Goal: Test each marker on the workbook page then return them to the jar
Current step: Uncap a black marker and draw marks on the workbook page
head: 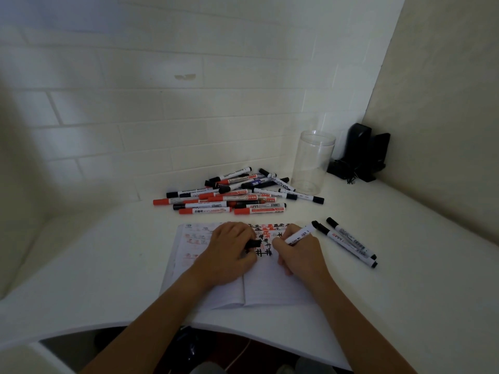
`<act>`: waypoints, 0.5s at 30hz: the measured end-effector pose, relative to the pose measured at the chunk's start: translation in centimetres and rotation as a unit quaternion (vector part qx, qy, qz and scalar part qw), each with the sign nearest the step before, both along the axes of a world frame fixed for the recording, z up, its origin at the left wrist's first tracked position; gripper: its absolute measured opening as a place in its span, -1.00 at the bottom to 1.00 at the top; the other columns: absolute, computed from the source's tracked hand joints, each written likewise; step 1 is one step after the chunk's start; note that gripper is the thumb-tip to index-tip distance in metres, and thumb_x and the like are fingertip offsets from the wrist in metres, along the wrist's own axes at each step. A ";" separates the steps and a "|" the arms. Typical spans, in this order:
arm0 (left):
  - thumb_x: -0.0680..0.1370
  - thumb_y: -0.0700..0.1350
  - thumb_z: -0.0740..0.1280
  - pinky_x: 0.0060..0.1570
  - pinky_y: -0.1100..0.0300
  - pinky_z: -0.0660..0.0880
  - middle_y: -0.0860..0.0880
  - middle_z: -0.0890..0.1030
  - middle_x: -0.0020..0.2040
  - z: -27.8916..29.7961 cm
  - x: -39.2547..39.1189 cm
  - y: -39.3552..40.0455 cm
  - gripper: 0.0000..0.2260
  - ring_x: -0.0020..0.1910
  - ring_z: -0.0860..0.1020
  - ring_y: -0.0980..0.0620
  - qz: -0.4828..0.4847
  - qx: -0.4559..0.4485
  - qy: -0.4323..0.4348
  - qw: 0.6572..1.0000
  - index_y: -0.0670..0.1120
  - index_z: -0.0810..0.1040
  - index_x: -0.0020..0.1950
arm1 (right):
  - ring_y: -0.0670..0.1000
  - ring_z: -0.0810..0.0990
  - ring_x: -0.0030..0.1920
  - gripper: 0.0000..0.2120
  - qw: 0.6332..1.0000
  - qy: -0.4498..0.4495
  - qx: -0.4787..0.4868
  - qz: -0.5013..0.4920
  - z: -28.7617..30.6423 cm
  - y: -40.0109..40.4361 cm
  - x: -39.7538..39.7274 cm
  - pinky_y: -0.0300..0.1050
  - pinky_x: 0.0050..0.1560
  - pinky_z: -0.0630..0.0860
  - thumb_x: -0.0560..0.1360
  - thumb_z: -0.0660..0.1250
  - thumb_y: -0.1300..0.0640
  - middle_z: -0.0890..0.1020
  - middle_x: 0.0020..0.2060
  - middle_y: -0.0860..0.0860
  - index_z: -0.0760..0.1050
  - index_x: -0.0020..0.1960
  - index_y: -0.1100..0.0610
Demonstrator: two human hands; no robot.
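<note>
Head view, centre of the frame: the right hand [299, 252] has its grip closed round a black marker [301, 234], tip down on the open workbook [270, 287]. The left hand [229, 252] pinches the black cap [253, 243] just beside it. The marker pile [232, 195] lies above, the clear jar [313, 161] upper right, on a white worktop [94, 265] against a tiled wall [162, 103].

The marker [298, 235] tip and workbook [270, 287] centre lie hidden under both hands.
</note>
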State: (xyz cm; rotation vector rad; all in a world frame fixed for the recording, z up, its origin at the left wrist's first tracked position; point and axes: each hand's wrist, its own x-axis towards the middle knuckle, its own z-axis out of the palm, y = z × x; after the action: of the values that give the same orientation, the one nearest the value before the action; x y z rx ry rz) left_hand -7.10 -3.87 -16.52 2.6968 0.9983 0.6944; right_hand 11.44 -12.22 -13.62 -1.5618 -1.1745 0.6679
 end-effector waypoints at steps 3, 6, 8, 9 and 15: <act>0.55 0.10 0.07 0.37 0.03 0.22 0.11 0.44 0.19 -0.2 0.1 0.1 -0.72 0.24 0.34 0.07 0.003 -0.003 -0.002 1.000 0.04 0.43 0.15 | 0.00 0.42 -0.54 -0.80 0.997 0.001 0.070 0.041 0.1 -0.2 0.2 -0.14 -0.50 0.35 0.55 0.45 0.19 0.57 -0.45 0.06 0.45 -0.17 0.16; 0.58 0.07 0.07 0.33 0.04 0.24 0.13 0.44 0.16 -0.3 0.2 0.2 -0.79 0.20 0.34 0.09 0.006 -0.001 -0.007 1.000 0.06 0.41 0.12 | -0.08 0.43 -0.44 -0.87 0.989 -0.007 0.107 0.100 0.4 -0.5 0.1 -0.17 -0.43 0.38 0.56 0.46 0.21 0.56 -0.36 -0.01 0.50 -0.09 0.15; 0.59 0.08 0.07 0.32 0.05 0.24 0.14 0.43 0.15 -0.2 0.2 0.2 -0.80 0.18 0.33 0.12 0.007 -0.003 -0.007 1.000 0.07 0.40 0.11 | -0.06 0.42 -0.44 -0.88 0.988 -0.001 0.107 0.111 0.5 -0.5 0.1 -0.15 -0.43 0.37 0.56 0.45 0.23 0.57 -0.36 0.00 0.51 -0.08 0.16; 0.59 0.08 0.06 0.32 0.05 0.24 0.15 0.42 0.14 -0.2 0.1 0.2 -0.80 0.17 0.32 0.12 0.007 -0.003 -0.007 1.000 0.08 0.39 0.10 | -0.03 0.41 -0.45 -0.88 0.988 0.006 0.104 0.113 0.6 -0.6 0.0 -0.13 -0.44 0.36 0.56 0.45 0.23 0.57 -0.37 0.01 0.51 -0.09 0.15; 0.58 0.09 0.06 0.29 0.02 0.26 0.18 0.38 0.11 0.1 0.2 0.0 -0.82 0.13 0.27 0.16 -0.002 -0.009 -0.016 1.000 0.09 0.37 0.09 | 0.04 0.39 -0.43 -0.88 0.987 0.035 0.081 0.134 0.5 -0.6 0.2 -0.06 -0.41 0.34 0.56 0.44 0.24 0.54 -0.37 0.07 0.51 -0.09 0.14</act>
State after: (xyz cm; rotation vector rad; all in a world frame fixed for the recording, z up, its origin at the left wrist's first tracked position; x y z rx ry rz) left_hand -6.93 -3.83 -16.44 2.6630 0.9874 0.7211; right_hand 11.67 -12.84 -13.09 -1.2470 -1.3634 0.7757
